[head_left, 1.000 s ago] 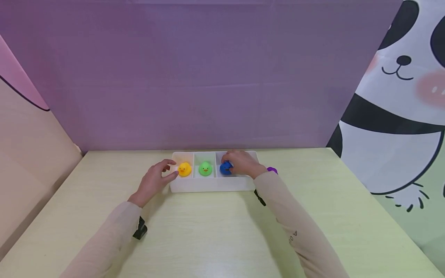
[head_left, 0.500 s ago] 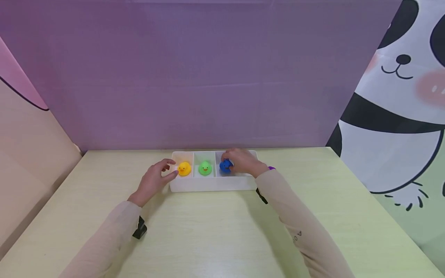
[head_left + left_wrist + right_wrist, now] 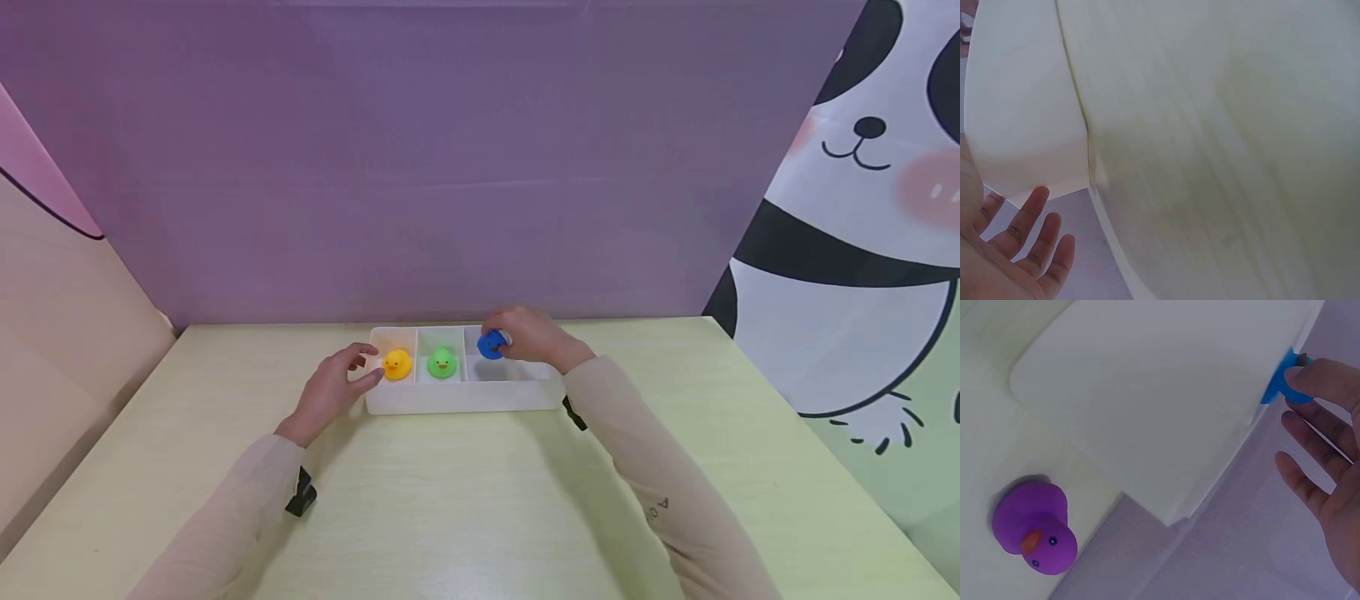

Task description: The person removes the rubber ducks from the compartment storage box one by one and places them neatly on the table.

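While the left hand (image 3: 330, 396) hangs at the left end of the white tray (image 3: 463, 399), its fingers stand loosely parted from the thumb, with nothing in their hold; whether they touch the tray is unclear. The yellow duck (image 3: 397, 364) sits in the left compartment, the green duck (image 3: 442, 363) in the next. Right of it, the right hand (image 3: 534, 335) pinches the blue duck (image 3: 491, 344) between thumb and fingers, above the tray. Farther right, the purple duck (image 3: 1035, 526) sits on the worktop (image 3: 435, 500).
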A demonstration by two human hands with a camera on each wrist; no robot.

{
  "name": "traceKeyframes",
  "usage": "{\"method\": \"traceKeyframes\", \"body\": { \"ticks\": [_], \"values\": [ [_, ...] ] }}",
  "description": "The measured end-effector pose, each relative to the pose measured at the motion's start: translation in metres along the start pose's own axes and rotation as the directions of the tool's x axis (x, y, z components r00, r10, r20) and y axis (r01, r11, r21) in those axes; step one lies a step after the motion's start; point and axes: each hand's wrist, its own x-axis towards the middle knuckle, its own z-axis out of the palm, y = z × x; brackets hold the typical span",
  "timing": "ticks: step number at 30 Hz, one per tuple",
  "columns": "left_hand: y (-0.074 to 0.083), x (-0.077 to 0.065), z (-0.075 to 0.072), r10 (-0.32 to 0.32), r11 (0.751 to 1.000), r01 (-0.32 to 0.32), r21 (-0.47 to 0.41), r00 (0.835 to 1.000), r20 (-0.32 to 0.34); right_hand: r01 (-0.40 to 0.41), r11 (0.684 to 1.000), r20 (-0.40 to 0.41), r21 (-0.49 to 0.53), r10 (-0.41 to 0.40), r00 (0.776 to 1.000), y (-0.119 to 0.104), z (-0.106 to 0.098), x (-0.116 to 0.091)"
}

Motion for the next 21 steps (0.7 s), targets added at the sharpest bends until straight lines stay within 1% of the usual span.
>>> {"method": "traceKeyframes", "body": {
  "ticks": [5,8,15,21],
  "values": [
    [0.0,0.0,0.0,0.0,1.0,0.0,0.002,1.0,-0.002,0.005,1.0,-0.027,0.001,-0.005,1.0,0.001,-0.008,-0.004],
    [0.0,0.0,0.0,0.007,1.0,-0.006,0.007,1.0,-0.004,-0.01,1.0,-0.024,0.023,0.011,1.0,0.001,-0.012,-0.005],
    [0.0,-0.001,0.0,0.012,1.0,-0.012,0.012,1.0,-0.01,-0.031,0.999,-0.025,0.028,0.032,0.999,0.0,-0.019,-0.007],
    [0.0,-0.001,0.0,0.012,1.0,-0.012,0.008,1.0,-0.012,-0.006,1.0,-0.047,0.015,0.006,0.999,0.004,-0.026,-0.012]
  ]
}}
